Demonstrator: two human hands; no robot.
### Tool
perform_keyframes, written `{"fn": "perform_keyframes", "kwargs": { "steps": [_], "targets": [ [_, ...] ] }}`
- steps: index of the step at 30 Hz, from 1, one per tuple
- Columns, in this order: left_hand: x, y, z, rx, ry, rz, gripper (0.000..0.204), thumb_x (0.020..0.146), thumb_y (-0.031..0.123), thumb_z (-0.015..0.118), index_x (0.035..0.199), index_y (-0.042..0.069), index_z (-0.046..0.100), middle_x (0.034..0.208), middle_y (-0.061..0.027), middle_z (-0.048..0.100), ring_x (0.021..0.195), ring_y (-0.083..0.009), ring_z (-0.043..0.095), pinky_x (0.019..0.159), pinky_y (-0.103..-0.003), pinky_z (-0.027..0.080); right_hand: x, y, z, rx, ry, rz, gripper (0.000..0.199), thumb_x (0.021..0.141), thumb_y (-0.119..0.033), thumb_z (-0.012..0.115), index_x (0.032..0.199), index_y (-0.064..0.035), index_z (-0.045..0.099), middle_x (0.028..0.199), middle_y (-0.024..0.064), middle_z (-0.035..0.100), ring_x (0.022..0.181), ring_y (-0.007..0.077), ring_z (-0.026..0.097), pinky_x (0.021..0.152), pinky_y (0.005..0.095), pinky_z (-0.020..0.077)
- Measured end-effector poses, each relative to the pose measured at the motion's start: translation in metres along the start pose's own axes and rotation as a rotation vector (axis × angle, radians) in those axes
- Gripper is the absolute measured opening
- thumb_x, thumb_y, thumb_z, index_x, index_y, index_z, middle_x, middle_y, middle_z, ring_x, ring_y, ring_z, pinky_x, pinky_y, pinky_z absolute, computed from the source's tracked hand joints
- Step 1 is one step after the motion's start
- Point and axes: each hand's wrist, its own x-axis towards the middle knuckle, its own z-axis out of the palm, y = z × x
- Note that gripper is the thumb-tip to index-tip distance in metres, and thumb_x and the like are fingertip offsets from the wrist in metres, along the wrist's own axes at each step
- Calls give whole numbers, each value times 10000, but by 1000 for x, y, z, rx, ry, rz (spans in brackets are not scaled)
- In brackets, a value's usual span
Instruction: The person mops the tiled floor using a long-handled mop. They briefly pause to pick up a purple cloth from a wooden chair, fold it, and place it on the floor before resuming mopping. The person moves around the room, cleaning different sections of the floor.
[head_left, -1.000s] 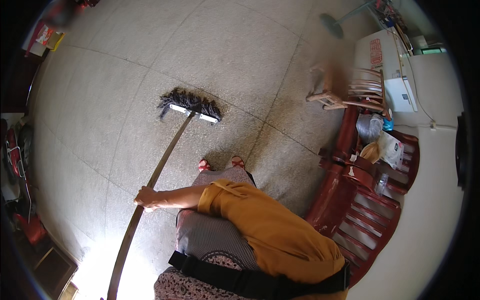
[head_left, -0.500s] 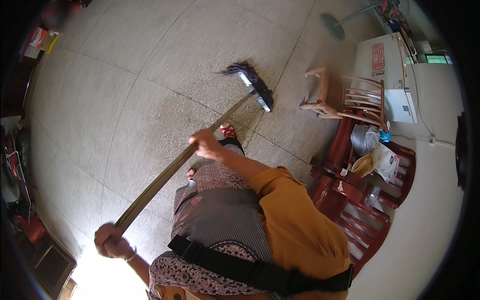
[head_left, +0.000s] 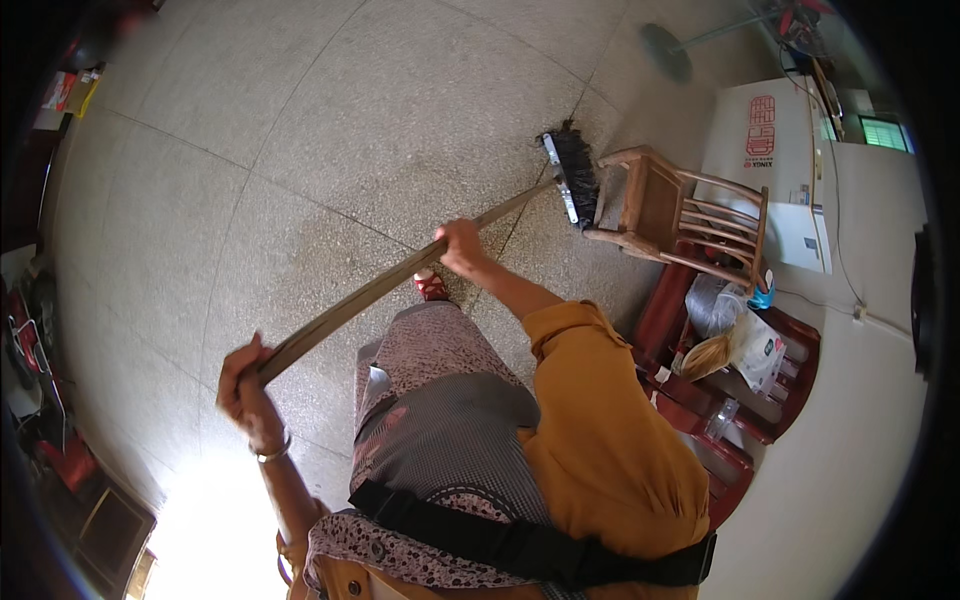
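A mop with a long flat wooden handle (head_left: 350,306) slants across the view from lower left to upper right. My left hand (head_left: 246,392), a bracelet at its wrist, grips the handle's near end. Farther along, my right hand (head_left: 461,249) is closed round the shaft. The dark stringy mop head (head_left: 576,176), held in a pale metal clamp, lies on the speckled floor (head_left: 330,130). Its right side is close to the legs of a small wooden chair (head_left: 652,208); whether they touch I cannot tell.
Red wooden seats (head_left: 690,425) stand along the right wall, carrying a grey plastic bag (head_left: 712,305) and a white bag (head_left: 757,352). Behind the chair is a large white appliance or box (head_left: 745,140). A round stand base (head_left: 667,52) rests farther back. Dark furniture lines the left.
The mop head has moved right across the floor, up to the wooden chair's legs. My right hand has gone right and forward; my left hand has moved forward and slightly right.
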Motion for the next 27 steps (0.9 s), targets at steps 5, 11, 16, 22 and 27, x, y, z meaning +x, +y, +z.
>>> {"fn": "perform_keyframes", "kwargs": {
  "steps": [5, 11, 16, 22, 27],
  "targets": [
    [-62, 33, -97, 231, 495, -203, 233, 756, 54, 390, 869, -38, 572, 908, -147, 591, 877, -231, 555, 814, -317, 429, -2, -114, 61, 85, -380, 89, 63, 622, -47, 650, 603, -86, 604, 594, 107, 571, 570, 198, 547, 646, 385, 456],
    [-158, 118, -160, 731, 815, -239, 359, 819, 132, 358, 1093, -6, 544, 862, -132, 565, 845, -186, 531, 755, -304, 427, -20, -267, 101, 245, -817, -331, 128, 626, -90, 610, 548, -96, 509, 532, 86, 502, 676, 222, 544, 755, 439, 395],
    [-203, 150, -151, 849, 876, -378, 369, 822, 139, 355, 1116, 0, 530, 798, -114, 549, 784, -168, 528, 706, -286, 431, -34, -329, 127, 297, -1033, -779, 215, 511, -195, 662, 673, -113, 547, 660, 67, 579, 689, 252, 576, 695, 409, 386],
    [-237, 171, -145, 894, 837, -593, 383, 827, 148, 350, 1143, 7, 514, 722, -94, 529, 710, -146, 525, 646, -264, 436, -49, -349, 171, 429, -1021, -977, 237, 519, -219, 668, 657, -98, 518, 641, 65, 573, 671, 256, 587, 691, 398, 400],
    [-241, 189, -142, 923, 705, -783, 395, 830, 155, 346, 1165, 12, 500, 658, -77, 513, 648, -128, 522, 596, -246, 440, -47, -352, 166, 258, -1063, -958, 193, 544, -205, 656, 663, -96, 550, 636, 64, 594, 661, 248, 604, 687, 382, 414]
  ]
}}
